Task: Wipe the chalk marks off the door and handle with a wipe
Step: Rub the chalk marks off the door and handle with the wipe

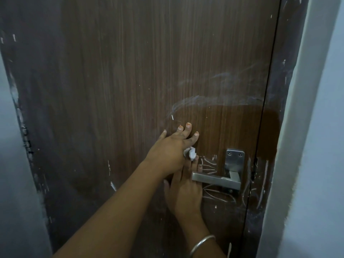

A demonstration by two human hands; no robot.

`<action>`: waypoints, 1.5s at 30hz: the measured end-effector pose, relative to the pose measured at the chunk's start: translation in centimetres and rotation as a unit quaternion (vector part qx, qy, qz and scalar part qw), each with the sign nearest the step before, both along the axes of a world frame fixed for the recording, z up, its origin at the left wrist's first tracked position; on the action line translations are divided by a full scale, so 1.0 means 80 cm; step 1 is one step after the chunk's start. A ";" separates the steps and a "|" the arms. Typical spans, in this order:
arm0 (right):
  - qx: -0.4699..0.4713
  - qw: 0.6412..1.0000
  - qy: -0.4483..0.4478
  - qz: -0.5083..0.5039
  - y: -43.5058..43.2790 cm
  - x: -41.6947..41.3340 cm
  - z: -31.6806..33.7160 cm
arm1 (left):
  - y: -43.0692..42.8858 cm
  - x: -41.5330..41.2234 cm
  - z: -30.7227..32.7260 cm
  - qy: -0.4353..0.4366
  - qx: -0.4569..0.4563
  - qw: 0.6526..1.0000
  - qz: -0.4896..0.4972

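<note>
Left hand [171, 148] splayed flat on the door [111, 90], right hand [183, 194] reaching straight-fingered to the balled wipe [190, 155] tucked under it near the handle [216, 180]: so loosely held, it could drop and just smear the chalk [208, 168].

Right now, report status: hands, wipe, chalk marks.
Left hand flat on door, wipe bunched at its edge. Right hand flat by handle. Chalk marks show around handle. Nothing in the way.

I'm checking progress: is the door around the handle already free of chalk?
No: white chalk lines cross the door just left of and below the handle.
</note>
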State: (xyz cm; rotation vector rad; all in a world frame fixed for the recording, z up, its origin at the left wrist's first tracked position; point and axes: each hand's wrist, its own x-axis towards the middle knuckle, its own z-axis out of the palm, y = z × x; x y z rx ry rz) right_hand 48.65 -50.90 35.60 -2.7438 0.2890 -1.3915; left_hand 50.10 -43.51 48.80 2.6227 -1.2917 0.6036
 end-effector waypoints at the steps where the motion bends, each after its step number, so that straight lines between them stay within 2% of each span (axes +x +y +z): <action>1: -0.028 1.000 -0.006 0.005 0.001 0.000 0.000 | 0.000 0.000 -0.001 -0.002 0.003 1.000 0.002; 4: -0.094 0.995 -0.001 0.014 -0.001 0.001 0.004 | -0.001 0.003 -0.005 -0.005 0.001 1.000 0.006; 9: -0.047 0.998 -0.046 -0.004 -0.006 0.000 -0.004 | -0.002 0.004 -0.005 -0.007 -0.004 1.000 0.008; 15: -0.184 0.972 -0.100 0.109 -0.028 -0.016 -0.032 | -0.005 -0.004 -0.004 0.006 0.011 0.999 0.033; 19: -0.213 0.949 -0.133 0.192 -0.056 -0.055 -0.044 | -0.006 -0.009 -0.004 0.013 0.002 0.999 0.041; 23: -0.161 0.958 -0.128 0.199 -0.070 -0.114 -0.046 | -0.010 -0.011 -0.005 0.006 0.001 0.999 0.053; 26: -0.046 0.977 -0.171 0.120 -0.087 -0.152 -0.015 | -0.014 -0.015 -0.005 0.005 0.006 0.998 0.064; 29: 0.039 0.974 -0.216 0.055 -0.113 -0.166 0.017 | -0.018 -0.021 -0.006 0.007 0.005 0.997 0.072; 32: 0.101 0.969 -0.224 0.034 -0.121 -0.156 0.036 | -0.023 -0.029 -0.009 0.003 -0.005 0.997 0.083; 36: 0.106 0.965 -0.240 0.009 -0.122 -0.139 0.058 | -0.038 -0.043 -0.013 -0.003 0.017 0.990 0.140; 39: 0.073 0.976 -0.206 -0.011 -0.130 -0.132 0.069 | -0.055 -0.059 -0.021 -0.047 -0.007 0.985 0.164; 43: 0.041 0.988 -0.144 -0.027 -0.141 -0.124 0.056 | -0.068 -0.068 -0.037 -0.085 -0.108 0.988 0.076; 45: 0.045 0.989 -0.140 -0.024 -0.142 -0.125 0.041 | -0.074 -0.069 -0.046 -0.039 -0.094 0.994 0.026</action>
